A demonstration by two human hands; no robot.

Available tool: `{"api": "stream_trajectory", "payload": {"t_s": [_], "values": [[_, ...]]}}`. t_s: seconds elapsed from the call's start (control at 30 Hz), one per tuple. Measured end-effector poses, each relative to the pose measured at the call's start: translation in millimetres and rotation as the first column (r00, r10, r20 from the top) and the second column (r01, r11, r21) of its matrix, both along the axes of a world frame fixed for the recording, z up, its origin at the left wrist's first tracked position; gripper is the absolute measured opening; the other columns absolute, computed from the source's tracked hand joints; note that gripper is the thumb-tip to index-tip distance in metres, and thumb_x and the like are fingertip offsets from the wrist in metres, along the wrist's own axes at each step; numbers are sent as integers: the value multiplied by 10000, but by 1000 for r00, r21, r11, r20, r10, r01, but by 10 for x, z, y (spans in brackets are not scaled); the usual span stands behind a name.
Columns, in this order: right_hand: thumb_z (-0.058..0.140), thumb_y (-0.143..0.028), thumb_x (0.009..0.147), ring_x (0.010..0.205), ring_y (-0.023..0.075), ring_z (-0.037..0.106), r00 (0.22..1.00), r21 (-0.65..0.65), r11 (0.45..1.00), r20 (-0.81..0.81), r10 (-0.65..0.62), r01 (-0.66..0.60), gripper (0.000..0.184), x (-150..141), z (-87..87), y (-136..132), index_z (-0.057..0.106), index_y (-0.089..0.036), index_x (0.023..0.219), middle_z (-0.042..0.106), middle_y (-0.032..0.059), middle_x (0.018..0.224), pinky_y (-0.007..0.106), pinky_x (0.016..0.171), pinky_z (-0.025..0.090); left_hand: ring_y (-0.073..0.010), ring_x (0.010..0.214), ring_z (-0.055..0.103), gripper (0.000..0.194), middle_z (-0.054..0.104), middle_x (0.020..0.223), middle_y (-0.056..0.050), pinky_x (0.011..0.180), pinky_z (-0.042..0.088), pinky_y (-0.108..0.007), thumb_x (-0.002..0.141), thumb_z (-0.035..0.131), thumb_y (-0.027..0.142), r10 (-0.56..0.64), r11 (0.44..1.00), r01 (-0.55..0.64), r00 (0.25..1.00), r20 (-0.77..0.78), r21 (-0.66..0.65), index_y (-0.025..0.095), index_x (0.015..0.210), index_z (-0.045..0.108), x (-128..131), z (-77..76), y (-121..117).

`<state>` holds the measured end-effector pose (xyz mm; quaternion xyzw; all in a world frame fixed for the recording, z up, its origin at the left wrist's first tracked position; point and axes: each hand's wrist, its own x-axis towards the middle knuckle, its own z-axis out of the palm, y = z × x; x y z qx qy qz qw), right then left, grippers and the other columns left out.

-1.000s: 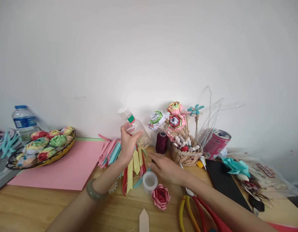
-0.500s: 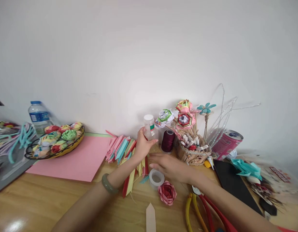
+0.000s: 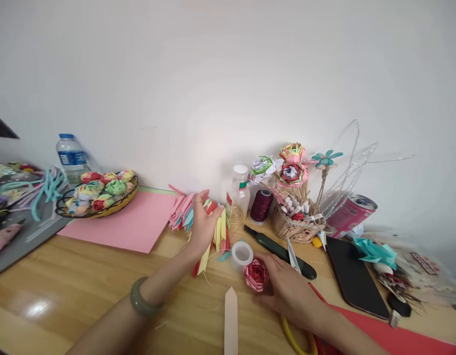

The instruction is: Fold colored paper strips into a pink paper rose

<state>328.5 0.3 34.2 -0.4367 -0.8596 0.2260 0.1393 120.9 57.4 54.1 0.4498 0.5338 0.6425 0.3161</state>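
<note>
My left hand (image 3: 204,224) is over the pile of folded paper strips (image 3: 181,209), thumb and forefinger apart, with nothing visible in it; some fingertips are hidden. A jade-coloured bangle (image 3: 144,298) circles that wrist. Low on the table, my right hand (image 3: 287,288) has its fingers and thumb around the right side of a pink paper rose (image 3: 255,276). Beside the rose is a roll of clear tape (image 3: 241,254). A pale pointed paper strip (image 3: 231,323) lies in front. Scissors (image 3: 293,256) and a dark green craft knife (image 3: 274,249) lie partly under my right hand and forearm.
Along the wall stand a clear bottle (image 3: 239,197), a purple thread spool (image 3: 261,206), a basket of paper flowers (image 3: 296,229) and a pink can (image 3: 351,217). Pink paper (image 3: 139,224) and a tray of paper roses (image 3: 129,199) are left; a black phone (image 3: 357,278) is right.
My left hand has left the clear bottle and moved left over the paper strips. My right hand has come back toward me to the paper rose, uncovering the craft knife.
</note>
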Motion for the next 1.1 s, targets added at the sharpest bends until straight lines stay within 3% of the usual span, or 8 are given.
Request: {"api": "stream_trajectory", "payload": {"t_s": [0.17,0.3,0.43,0.53,0.6,0.8,0.97,1.1], "values": [[535,-227,731,1010,230,551,1000,34,999,7,-2,1,452,-12,60,45,445,-177,1171,569,105,1134,367,858,431,-164,1052,480,313,493,1116,-48,900,394,-325,705,566,224,-14,999,12,998,57,40,218,1006,484,-145,42,-202],[508,-156,710,1035,221,541,998,106,994,-55,6,0,489,42,245,53,396,-166,1186,559,114,1137,358,869,434,-102,648,550,146,576,804,-14,655,449,-260,681,589,258,-254,948,286,943,214,-139,168,790,550,-118,95,-342],[489,-100,703,1084,200,510,981,109,993,-186,55,-35,544,-3,465,-21,357,-230,1214,520,80,1195,337,900,425,-85,501,552,335,623,742,-39,496,405,-210,737,527,464,-543,678,688,707,454,-259,150,847,558,49,29,-395],[478,-45,663,1157,200,447,963,111,990,-247,108,-82,640,-75,572,-64,338,-249,1254,458,71,1273,338,951,387,-118,453,560,577,600,616,-34,464,436,-241,736,371,644,-665,282,930,367,651,-236,122,871,576,178,-71,-384],[462,-26,657,1197,206,402,955,105,990,-270,124,-99,673,-117,579,-71,334,-259,1275,428,67,1306,357,979,358,-126,443,563,682,586,594,-41,456,440,-246,736,264,692,-653,144,976,218,725,-164,100,835,586,234,-118,-364],[439,-84,756,1301,216,226,926,83,989,-367,-85,124,668,-225,361,-30,213,-306,1344,270,51,1408,439,1043,242,-75,479,512,491,603,714,-57,445,404,-198,810,390,520,-662,283,959,179,728,21,98,961,591,202,-105,-259],[440,-231,832,1066,203,495,730,-17,906,-586,-352,423,325,-365,211,-2,416,-265,1154,487,67,1177,378,909,406,-127,692,596,425,589,867,-50,612,464,-252,790,522,386,-613,391,918,205,763,68,216,1175,462,78,-57,-150],[482,-335,830,835,177,563,629,-177,863,-618,-472,474,160,-459,176,-29,538,-218,923,580,36,899,285,733,464,-140,778,590,369,568,893,-35,670,463,-272,753,594,299,-599,409,911,217,770,62,226,1103,508,18,-71,-135]]}}
